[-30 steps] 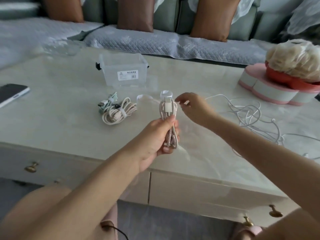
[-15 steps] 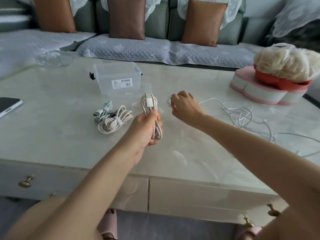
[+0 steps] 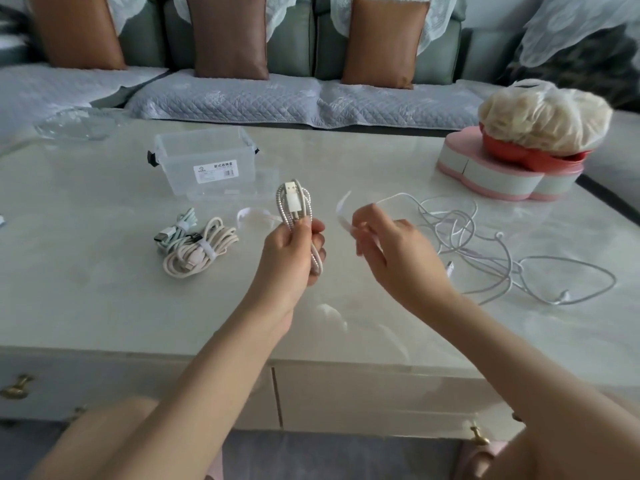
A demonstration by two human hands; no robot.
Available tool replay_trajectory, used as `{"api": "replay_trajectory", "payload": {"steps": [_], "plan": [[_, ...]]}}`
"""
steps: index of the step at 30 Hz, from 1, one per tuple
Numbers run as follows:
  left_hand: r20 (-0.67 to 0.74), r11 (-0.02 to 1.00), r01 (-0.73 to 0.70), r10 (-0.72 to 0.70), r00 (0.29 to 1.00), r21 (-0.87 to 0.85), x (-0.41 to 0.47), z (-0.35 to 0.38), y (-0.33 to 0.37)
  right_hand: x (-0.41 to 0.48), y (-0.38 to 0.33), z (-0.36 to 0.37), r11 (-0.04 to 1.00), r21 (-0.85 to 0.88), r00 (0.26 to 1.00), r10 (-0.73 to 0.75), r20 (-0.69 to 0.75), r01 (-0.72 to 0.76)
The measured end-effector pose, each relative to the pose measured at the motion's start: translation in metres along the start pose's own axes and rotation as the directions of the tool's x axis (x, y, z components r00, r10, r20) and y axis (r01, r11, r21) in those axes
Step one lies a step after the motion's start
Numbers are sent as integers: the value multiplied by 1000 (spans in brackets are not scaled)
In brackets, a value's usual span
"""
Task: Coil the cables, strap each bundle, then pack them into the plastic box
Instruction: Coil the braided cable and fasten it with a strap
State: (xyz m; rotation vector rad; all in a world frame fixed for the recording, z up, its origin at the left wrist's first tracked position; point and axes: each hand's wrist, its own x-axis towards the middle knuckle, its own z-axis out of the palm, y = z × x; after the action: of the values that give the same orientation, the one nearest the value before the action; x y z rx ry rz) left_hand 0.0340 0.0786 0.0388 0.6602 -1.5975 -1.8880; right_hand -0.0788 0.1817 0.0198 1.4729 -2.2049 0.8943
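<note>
Silver-white braided cable (image 3: 295,211), folded into a narrow bundle, stands upright in your left hand (image 3: 294,252). Your fingers and thumb are curled around its lower half, and the flat plug end shows at the top. Your right hand (image 3: 386,245) is just beside it, not touching it, and pinches a thin white strap (image 3: 341,211) that curves up and away from your fingertips. That hand is a little blurred, so the exact grip is hard to read. Both hands are raised above the counter (image 3: 104,292).

Beyond your left hand the clear plastic box (image 3: 204,161) sits open on the counter, its label facing you. I see no cables in it. Between the box and your left arm lie a beige bundle (image 3: 202,252) with a white band round it and a green bundle (image 3: 176,232), touching each other. A second strap (image 3: 254,214) lies flat just behind the cable you hold. To your right, loose white cables (image 3: 485,251) sprawl in a tangle across the counter, in front of a pink heart-shaped tin (image 3: 485,174) that carries a filled bag (image 3: 540,116).
</note>
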Motion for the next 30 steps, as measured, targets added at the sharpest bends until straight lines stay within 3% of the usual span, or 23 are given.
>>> {"api": "replay_trajectory", "payload": {"steps": [2,7,11,14,19,22,26,30], "plan": [[38,1000,-4,4,999,-2,1,2,-1,-2,5,-4,997,55,998,55,-26,-53],[127,996,-60,51,991,68,-4,11,-6,-6,10,-14,980,-111,986,-164,17,165],[170,994,-25,6,985,111,-6,17,-11,-14,3,-13,995,-32,992,-96,76,99],[277,990,-25,-15,961,141,-6,18,-14,-18,3,-8,991,-99,995,-81,55,87],[439,981,-96,12,899,168,-5,14,-14,-19,9,-8,974,-205,994,105,43,-94],[496,983,-93,4,869,156,-4,14,-14,-18,9,-11,985,-142,994,107,22,-103],[432,982,22,-103,896,189,-1,15,-20,-19,10,-8,993,27,993,118,-21,-117],[413,981,48,-124,902,190,-2,15,-18,-19,9,-3,963,182,980,196,39,-200]]}}
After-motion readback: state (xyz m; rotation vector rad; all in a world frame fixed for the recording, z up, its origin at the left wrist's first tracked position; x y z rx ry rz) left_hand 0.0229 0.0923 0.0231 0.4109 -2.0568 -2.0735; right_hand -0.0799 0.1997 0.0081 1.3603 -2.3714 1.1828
